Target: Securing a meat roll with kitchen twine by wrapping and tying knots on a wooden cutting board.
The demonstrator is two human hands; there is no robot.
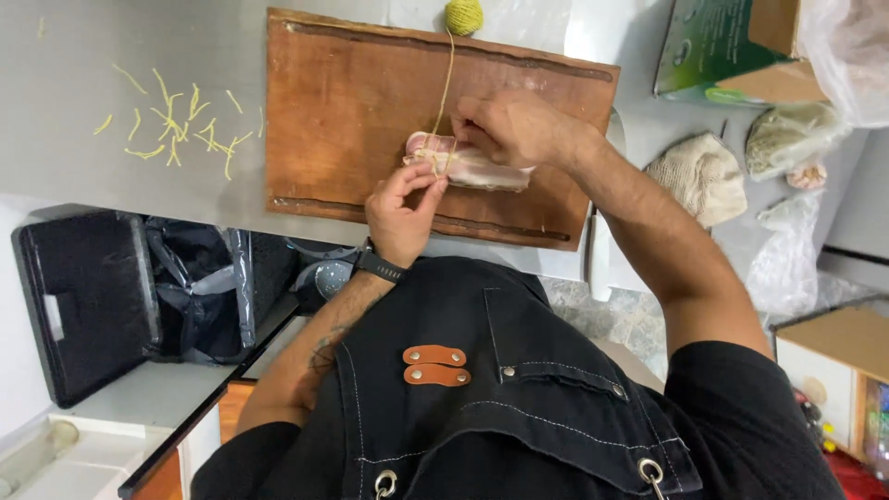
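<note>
Left hand (402, 215): fingertips pinched on the twine (444, 88) at the near end of the meat roll (482, 170). Right hand (511, 126): closed over the top of the roll, fingers gripping twine at its far side. Meat roll: pink, wrapped, lying crosswise near the centre of the wooden cutting board (343, 111). Twine: taut from the roll up to the yellow-green twine ball (464, 15) just past the board's far edge. Board: flat on the steel counter (83, 56). Left of board: scattered twine offcuts (176, 125). Right of board: green carton (718, 42), mesh bag (701, 173), well apart from both hands.
</note>
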